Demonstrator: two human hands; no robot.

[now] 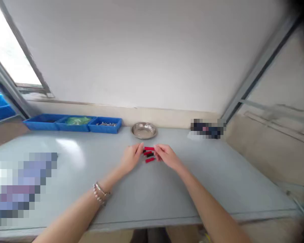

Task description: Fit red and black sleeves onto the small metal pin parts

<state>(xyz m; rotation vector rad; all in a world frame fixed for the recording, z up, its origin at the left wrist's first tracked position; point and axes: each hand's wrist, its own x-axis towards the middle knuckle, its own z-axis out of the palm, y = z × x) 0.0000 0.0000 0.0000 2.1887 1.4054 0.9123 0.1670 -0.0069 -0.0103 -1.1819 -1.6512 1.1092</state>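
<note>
My left hand [132, 158] is closed in a pinch at the left end of a slim red stick-like piece [149, 148]. The fingers of my right hand [168, 156] pinch the same piece at its right end, so it lies level between both hands. Just below it on the table are several similar short pieces, among them a black one [150, 155] and a red one [150, 160] with a thin tip pointing right. They are too small and blurred for me to tell their exact kind. My fingers partly hide some of them.
A round metal bowl [144, 131] stands behind my hands on the grey table [152, 192]. Along the back left sit blue bins, one with a green bag [78, 120], another with small metal parts [106, 124]. Blurred-out items lie at the left and the back right.
</note>
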